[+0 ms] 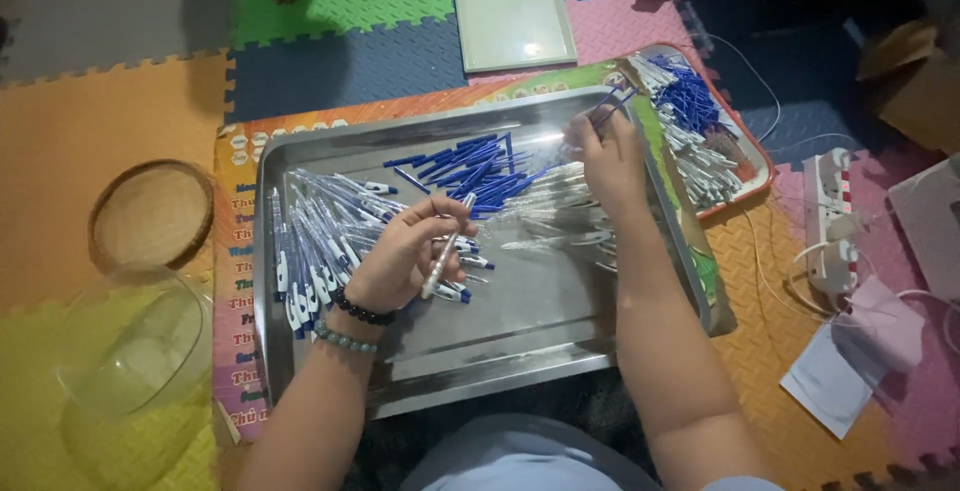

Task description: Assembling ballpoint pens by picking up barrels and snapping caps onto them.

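Your left hand (405, 256) grips a clear pen barrel (442, 256) mid-tray; your right hand (605, 156), at one o'clock, seemingly pinches blue refills (612, 101). Assembled pens (310, 241) lie at nine o'clock; many loose parts (480, 173) remain unassembled.

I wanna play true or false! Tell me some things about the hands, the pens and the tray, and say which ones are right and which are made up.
1. The left hand holds a clear pen barrel. True.
2. The pens lie in a wooden box. False: they lie in a shiny metal tray.
3. The right hand reaches toward the far side of the tray, near the blue pen parts. True.
4. The woven basket sits inside the tray. False: it sits on the foam mat to the left of the tray.
5. The left wrist is bare. False: it wears two beaded bracelets.
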